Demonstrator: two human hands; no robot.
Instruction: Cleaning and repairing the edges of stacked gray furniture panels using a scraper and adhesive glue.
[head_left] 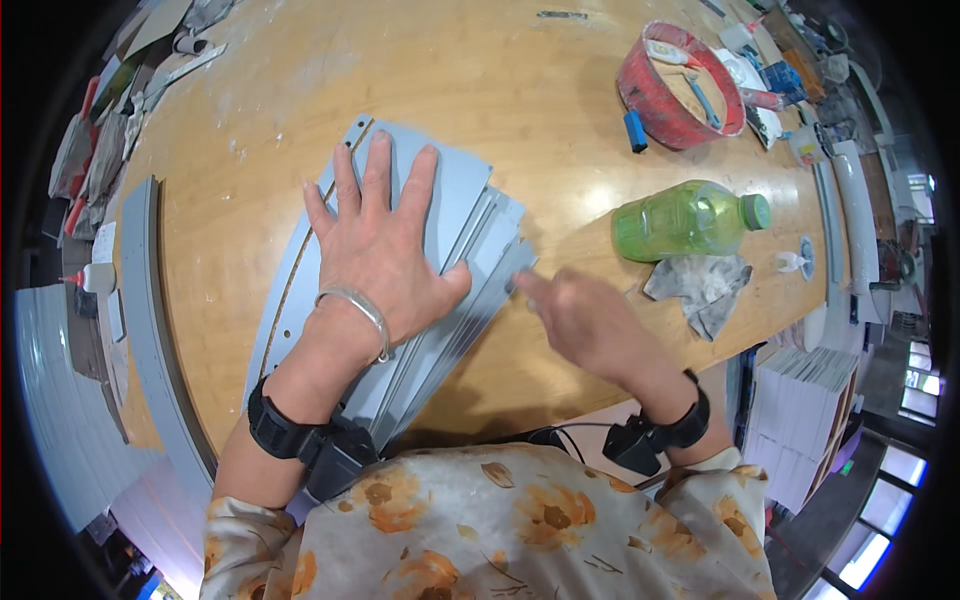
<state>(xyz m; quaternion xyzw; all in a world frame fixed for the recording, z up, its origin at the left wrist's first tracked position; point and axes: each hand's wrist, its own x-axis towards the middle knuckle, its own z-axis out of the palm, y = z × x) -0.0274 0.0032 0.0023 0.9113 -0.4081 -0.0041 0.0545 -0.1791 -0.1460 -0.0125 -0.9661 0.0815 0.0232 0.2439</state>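
Beneath left hand [380, 245], spread wide and flat: grey panels [455, 160]. Right hand [590, 322] by their edge, half-curled, blurred; can't tell if gripping.

L hand [375, 245] spread flat, palm down on grey panels [455, 165], approx. mid-stack; panels fanned, overlapping, on wood tbl [300, 60]. Bracelet [362, 315] on L wrist. R hand [585, 320] blurred, fingers curled, fingertips by R edge of panels; contact/grip unclear. Blk straps w/ devices on both wrists. R of hands: green bottle [675, 222] on its side, grey rag [708, 295] just below. Upper R: red tub [655, 110] w/ items inside, blue block [635, 132] beside. Far L: long grey strip [150, 320], curved in view.
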